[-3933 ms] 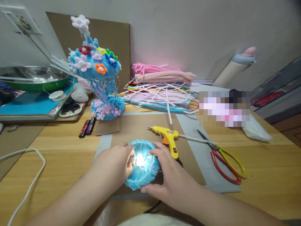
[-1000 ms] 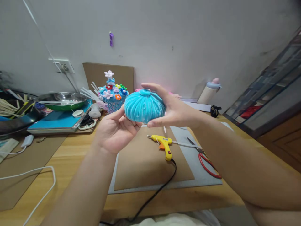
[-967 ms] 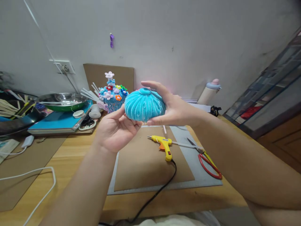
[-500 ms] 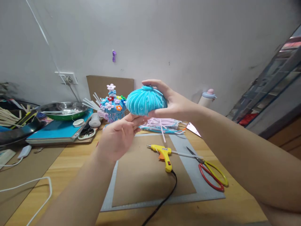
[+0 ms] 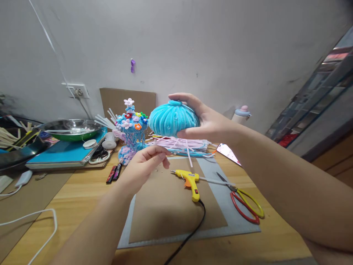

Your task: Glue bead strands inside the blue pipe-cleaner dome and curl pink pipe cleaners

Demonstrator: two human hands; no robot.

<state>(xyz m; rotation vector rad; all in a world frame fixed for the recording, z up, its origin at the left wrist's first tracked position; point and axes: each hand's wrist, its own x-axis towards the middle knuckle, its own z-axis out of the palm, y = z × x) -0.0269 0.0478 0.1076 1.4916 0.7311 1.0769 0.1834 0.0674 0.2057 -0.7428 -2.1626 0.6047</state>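
Wooden desk (image 5: 68, 191), fuzzy ribbed blue dome (image 5: 172, 119)

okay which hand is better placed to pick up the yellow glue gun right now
The left hand. It is free, fingers loosely curled, hanging low over the cardboard mat just beside the glue gun. The right hand is raised well above the desk and wrapped around the blue fuzzy dome.

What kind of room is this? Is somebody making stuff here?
It looks like a home craft desk. A yellow glue gun and scissors lie on the table, pipe cleaners are piled behind, and the right hand holds up a fuzzy blue dome.
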